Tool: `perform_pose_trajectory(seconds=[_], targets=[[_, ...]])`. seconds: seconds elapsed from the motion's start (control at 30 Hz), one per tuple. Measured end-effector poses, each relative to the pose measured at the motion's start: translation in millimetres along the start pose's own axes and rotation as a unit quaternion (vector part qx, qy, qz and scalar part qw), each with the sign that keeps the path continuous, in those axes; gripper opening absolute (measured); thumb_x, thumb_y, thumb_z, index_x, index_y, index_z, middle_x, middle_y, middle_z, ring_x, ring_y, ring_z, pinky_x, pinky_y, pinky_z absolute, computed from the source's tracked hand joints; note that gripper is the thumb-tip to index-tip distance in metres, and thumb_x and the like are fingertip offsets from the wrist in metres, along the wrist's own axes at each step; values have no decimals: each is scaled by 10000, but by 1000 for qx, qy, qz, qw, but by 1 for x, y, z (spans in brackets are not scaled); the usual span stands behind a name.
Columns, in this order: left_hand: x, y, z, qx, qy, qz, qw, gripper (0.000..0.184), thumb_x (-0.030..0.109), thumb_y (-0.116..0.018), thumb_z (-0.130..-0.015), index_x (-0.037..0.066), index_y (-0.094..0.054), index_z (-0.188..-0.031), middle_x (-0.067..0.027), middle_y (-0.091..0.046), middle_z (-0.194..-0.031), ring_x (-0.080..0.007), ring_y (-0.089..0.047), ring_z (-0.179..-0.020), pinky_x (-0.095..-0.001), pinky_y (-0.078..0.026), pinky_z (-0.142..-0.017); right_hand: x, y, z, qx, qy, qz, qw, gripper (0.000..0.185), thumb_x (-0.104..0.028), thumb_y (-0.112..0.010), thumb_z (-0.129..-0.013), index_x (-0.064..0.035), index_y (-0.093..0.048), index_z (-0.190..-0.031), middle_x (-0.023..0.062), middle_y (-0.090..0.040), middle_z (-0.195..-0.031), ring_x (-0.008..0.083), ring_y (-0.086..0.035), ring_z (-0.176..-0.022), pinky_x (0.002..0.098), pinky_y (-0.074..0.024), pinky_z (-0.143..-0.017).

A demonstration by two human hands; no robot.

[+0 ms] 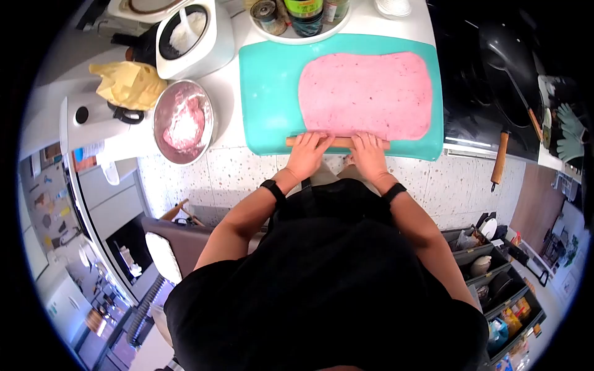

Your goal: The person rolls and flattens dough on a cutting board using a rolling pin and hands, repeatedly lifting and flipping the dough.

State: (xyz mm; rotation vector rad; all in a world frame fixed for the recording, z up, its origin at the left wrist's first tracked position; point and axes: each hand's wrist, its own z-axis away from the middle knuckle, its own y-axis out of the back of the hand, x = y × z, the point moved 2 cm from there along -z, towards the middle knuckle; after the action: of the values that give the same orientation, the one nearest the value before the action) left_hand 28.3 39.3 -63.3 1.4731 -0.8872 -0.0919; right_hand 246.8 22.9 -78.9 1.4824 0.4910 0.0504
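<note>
A wide, flat sheet of pink dough (pixel 365 93) lies on a teal mat (pixel 269 93). Along the sheet's near edge, close to the front of the mat, rests a wooden rolling pin (pixel 340 142). My left hand (pixel 308 151) lies over the pin's left part, fingers bent over the wood. Over its right part is my right hand (pixel 369 153), with the fingertips reaching the dough's near edge. Left of the mat stands a metal bowl (pixel 159 123) with pink dough and white powder in it.
A white container (pixel 216 46) with white powder and a scoop stands behind the bowl, near a yellow bag (pixel 133 83). Jars stand on a round tray (pixel 303 40) behind the mat. To the right is a black stove (pixel 464 117) with a pan (pixel 504 55).
</note>
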Motion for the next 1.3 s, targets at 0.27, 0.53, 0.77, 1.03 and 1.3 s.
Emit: perform_pose_trajectory(seconds=[0.27,0.53,0.77,1.03,1.3], targets=[[14,-2,-141,59,-19,-1,998,487,125,-633,-866,85,-601,-1351,-115,-605,-1178,-315,-553,-1122,-441,-389,-978,98,85,-63,71,-33,3,997,472,-218,-663,-881,-79,-575,-1324,92,-585,-1289,336,-508,-1259,504,-291,-1154],[24,-85,-201,79,158,-18,984,671,340,-579,-953,14,-401,-1511,-139,-376,-1587,-329,-297,-1487,-515,-222,-1207,156,36,-98,44,-74,41,995,700,-374,-539,-965,28,-363,-1510,173,-353,-1589,320,-292,-1491,503,-179,-1230],[-32,-64,-304,98,147,-130,976,561,343,-519,-992,58,-466,-1472,-119,-412,-1559,-299,-324,-1475,-526,-215,-1211,195,52,-216,41,-71,113,990,681,-417,-429,-1026,26,-328,-1533,182,-274,-1635,312,-218,-1530,492,-134,-1250],[-22,-55,-277,138,138,-62,979,517,282,-536,-994,55,-482,-1455,-127,-408,-1561,-317,-336,-1468,-531,-241,-1198,205,59,-191,67,-6,24,997,697,-407,-448,-1023,5,-284,-1561,175,-277,-1636,304,-206,-1536,509,-122,-1250],[-66,-61,-326,112,93,-128,981,504,334,-531,-1001,92,-509,-1441,-92,-475,-1525,-289,-380,-1448,-478,-281,-1189,219,51,-254,27,-29,148,988,664,-438,-420,-1031,-42,-331,-1556,169,-263,-1644,294,-192,-1542,534,-129,-1239]])
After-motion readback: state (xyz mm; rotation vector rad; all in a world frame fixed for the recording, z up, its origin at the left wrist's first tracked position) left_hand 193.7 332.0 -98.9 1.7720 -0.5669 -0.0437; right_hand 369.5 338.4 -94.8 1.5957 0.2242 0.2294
